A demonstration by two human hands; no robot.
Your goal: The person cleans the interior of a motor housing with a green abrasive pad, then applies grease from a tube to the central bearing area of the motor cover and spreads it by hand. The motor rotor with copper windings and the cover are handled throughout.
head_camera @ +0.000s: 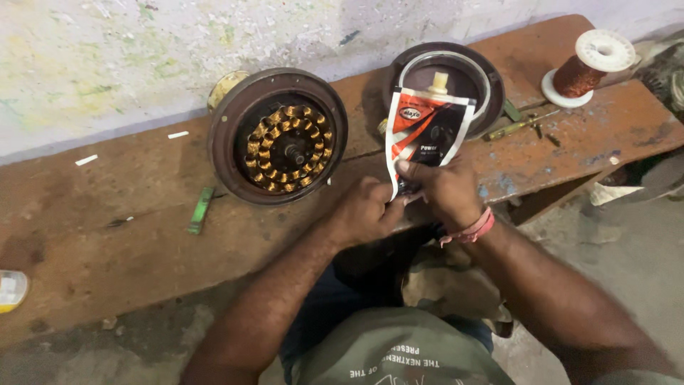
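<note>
Both my hands grip the lower end of a white, red and black spouted pouch, which stands upright over the bench edge. My left hand pinches its bottom left corner. Higher up, my right hand, with a pink band on the wrist, squeezes the pouch's lower part with thumb on the front. A round motor housing with copper windings around a central shaft lies open on the wooden bench to the left. A second round cover lies behind the pouch.
A spool of copper wire stands at the bench's right end. A screwdriver lies near the cover. A green strip rests on the worn bench. A small container sits at far left. A pale wall rises behind.
</note>
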